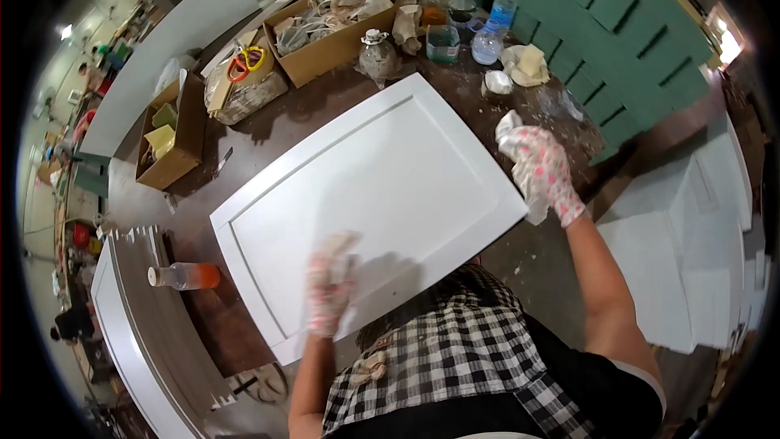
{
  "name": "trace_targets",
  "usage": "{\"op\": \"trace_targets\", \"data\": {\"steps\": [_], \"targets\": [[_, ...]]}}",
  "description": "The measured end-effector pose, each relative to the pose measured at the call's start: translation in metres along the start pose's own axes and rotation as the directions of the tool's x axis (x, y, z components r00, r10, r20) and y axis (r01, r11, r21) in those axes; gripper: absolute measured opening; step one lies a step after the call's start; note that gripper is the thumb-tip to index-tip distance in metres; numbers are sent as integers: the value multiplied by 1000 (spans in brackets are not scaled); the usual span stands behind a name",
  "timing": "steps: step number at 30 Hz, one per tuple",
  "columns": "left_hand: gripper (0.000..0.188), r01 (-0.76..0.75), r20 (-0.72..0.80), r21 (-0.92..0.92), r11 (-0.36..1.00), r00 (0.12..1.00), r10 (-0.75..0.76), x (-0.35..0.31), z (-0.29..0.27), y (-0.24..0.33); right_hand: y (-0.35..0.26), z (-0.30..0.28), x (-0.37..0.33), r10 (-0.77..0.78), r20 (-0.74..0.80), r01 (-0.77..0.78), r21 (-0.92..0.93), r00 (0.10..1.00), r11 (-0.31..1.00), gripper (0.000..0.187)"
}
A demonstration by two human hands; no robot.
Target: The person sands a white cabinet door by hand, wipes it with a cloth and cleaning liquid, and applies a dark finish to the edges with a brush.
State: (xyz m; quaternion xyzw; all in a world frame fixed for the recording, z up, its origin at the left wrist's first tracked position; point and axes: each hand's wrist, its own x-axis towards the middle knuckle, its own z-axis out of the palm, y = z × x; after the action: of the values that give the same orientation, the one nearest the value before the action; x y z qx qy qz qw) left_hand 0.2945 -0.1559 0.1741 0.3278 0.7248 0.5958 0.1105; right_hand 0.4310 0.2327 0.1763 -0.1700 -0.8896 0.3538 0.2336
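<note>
A white framed panel (pixel 366 171), like a cabinet door with a recessed middle, lies at a slant on the brown table. Over its near part is my left hand (pixel 331 284), in a pink-spotted white glove. Motion smears its fingers, so whether it holds or touches anything cannot be told. Beside the panel's right corner, my right hand (pixel 554 172), gloved the same way, is closed around a crumpled white cloth (pixel 512 136). Some of the cloth hangs down below the hand.
A bottle of orange liquid (pixel 195 276) lies left of the panel, near stacked white panels (pixel 130 325). Behind are a carton of plastic bags (pixel 329 32), red-and-yellow scissors (pixel 246 63), a small carton (pixel 172 134) and several bottles (pixel 487 41). Green slotted boards (pixel 609 24) stand at the right.
</note>
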Motion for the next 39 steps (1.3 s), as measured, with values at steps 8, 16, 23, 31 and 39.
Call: {"op": "trace_targets", "data": {"steps": [8,16,23,31,39], "targets": [[31,-281,334,366,887,930,157,37,191,15,5,68,64,-330,345,392,-124,878,912,35],[22,-92,243,516,851,969,-42,42,198,36,32,159,220,-199,272,216,-35,942,976,28],[19,-65,208,426,902,978,-28,46,190,36,30,77,90,-516,347,543,25,783,840,31],[20,-31,219,278,960,975,-32,33,187,12,73,-71,-6,-386,735,201,332,557,922,21],[16,265,-8,-144,954,963,-269,79,165,20,50,-54,37,8,182,-3,-29,983,1000,29]]}}
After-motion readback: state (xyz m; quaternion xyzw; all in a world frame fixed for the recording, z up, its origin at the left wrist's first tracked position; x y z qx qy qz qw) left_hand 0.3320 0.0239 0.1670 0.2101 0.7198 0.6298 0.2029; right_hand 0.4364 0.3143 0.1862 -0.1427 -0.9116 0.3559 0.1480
